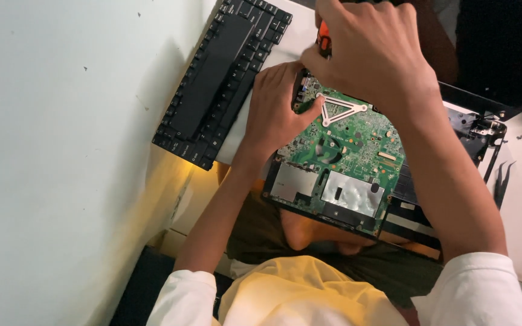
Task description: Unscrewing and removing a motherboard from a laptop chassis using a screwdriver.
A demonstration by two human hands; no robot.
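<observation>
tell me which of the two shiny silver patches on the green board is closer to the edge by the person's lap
The larger crinkled foil patch on the green board; the flatter silver patch lies beside it, nearer the left hand.

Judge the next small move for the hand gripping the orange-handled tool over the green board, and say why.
Probably keep the tool upright and turn it in place. The right hand grips it at the far edge of the green circuit board, while the left hand presses beside the white triangular bracket, steadying the board. The tip is hidden, so this is a guess.

Left hand (276, 108) curled, thumb extended; right hand (370, 51) arched, fingers closed.
</observation>
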